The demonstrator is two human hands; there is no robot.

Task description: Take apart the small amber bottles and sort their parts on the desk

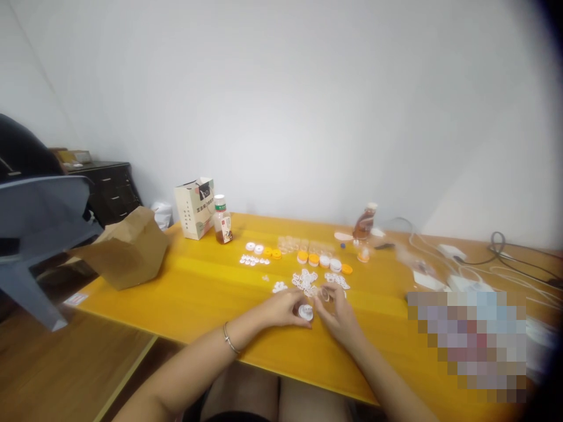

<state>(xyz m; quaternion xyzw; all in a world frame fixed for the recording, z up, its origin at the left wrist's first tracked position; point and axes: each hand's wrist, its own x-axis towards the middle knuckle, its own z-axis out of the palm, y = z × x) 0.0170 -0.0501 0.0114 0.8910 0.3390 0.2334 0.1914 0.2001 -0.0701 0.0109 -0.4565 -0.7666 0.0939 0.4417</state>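
Observation:
My left hand (285,308), with a bracelet at the wrist, is closed around a small white round cap (305,312) just above the table's near part. Beside it, my right hand (338,310) pinches a small clear ring-like piece (325,295) between thumb and fingers. Past my fingertips lies a pile of flat white cut-out pieces (303,279), with a second group (337,281) to its right. Small white round pieces (280,286) lie by my left hand. Farther back stands a row of orange and white lids (314,259).
Clear cups (303,244) stand behind the lids. A bottle (223,220) and a paper bag (193,208) are at the back left, a brown bag (127,249) at the left edge. A brown bottle (365,221) leans at the back; cables (497,249) lie right.

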